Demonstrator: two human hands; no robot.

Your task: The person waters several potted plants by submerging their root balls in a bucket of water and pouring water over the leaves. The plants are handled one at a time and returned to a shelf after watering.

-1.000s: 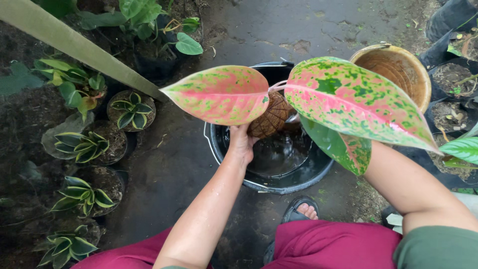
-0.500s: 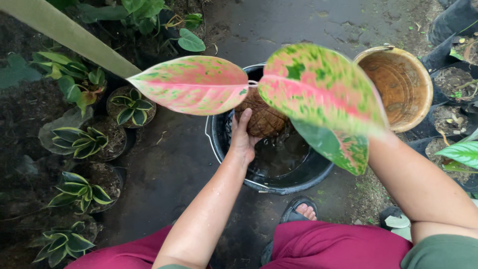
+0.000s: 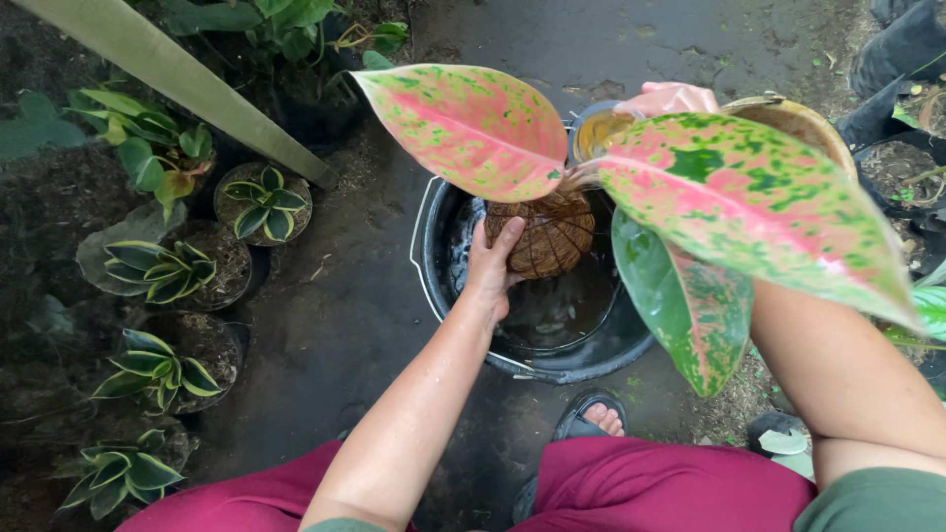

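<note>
Since the earlier frame, both big leaves have swung up and left across my view, and the root ball (image 3: 554, 234) now hangs higher over the black bucket (image 3: 434, 258), near its far rim. A tan pot (image 3: 800, 120) sits just beyond the bucket's far right edge, half covered by foliage.

Note on handling, my judgement: the ball looks wet and fibrous, so support should stay underneath, with the plant kept upright so the stem carries no weight. Holding it over the bucket lets drips fall into the dark water.

Left hand (image 3: 490, 271): fingers curled and pressed against the near left side of the root ball, thumb up along it; a cupping hold, not a tight fist. Right hand: hidden behind the pink and green leaf (image 3: 759, 202); I cannot tell whether it grips anything. Only the right forearm (image 3: 838, 374) shows. A second pink leaf (image 3: 473, 126) spreads above the ball.

Small potted striped plants (image 3: 264, 202) stand on the wet ground at left, well apart from the bucket. A sandalled foot (image 3: 596, 419) rests just beside the bucket's near edge.
</note>
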